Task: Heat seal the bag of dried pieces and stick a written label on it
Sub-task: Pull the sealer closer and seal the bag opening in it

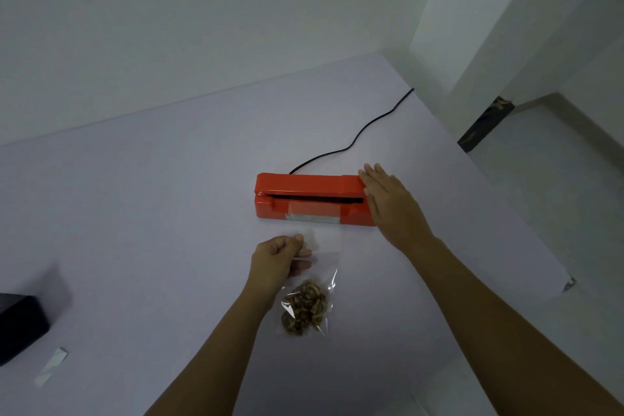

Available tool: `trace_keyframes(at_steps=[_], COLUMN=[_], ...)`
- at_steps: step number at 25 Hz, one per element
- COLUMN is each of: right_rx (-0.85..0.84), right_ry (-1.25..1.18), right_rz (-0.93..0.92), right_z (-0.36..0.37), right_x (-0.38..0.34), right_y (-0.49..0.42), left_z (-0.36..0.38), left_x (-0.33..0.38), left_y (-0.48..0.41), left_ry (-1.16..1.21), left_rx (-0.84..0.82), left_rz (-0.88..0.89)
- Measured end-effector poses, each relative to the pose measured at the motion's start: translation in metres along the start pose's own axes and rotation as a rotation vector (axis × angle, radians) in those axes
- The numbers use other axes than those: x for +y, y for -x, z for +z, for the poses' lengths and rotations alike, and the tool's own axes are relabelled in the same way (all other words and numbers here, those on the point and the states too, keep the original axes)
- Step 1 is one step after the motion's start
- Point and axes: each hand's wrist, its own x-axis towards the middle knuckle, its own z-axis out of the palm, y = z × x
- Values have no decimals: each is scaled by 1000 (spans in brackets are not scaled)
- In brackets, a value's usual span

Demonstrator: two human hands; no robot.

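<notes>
Head view. My left hand (282, 255) is closed in a pinch on the upper part of the clear bag (309, 284), thumb on top and fingers curled beneath the film. The dried pieces (304, 309) sit bunched at the bag's lower end, nearer to me than that hand, and the bag lies on the pale surface (152, 213). My right hand (388, 203) is open and flat, fingers together, resting on the right end of the orange heat sealer (309, 199), just beyond the left hand. The sealer's arm stands slightly raised, showing a dark slot; the bag's mouth seems to reach toward it, though the clear film makes it hard to tell whether it lies inside. I judge the seal not yet made: pressing down comes next. A small white strip (50, 366), possibly the label, lies well to the left of the left hand beside a dark box (20, 324); labelling remains undone. The sealer's cord (354, 138) trails away beyond the right hand.
</notes>
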Motion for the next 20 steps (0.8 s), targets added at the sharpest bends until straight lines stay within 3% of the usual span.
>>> trace_keyframes(at_steps=[8,20], right_rx=[-91,-59], right_ry=[167,138], right_rz=[9,62], right_z=[14,24], right_x=[1,-1], right_y=[15,16], left_z=[-2,-1], left_x=[-1,4], left_y=[0,1], left_ry=[-34,-17], left_rx=[-21,-25], left_rz=[-3,2])
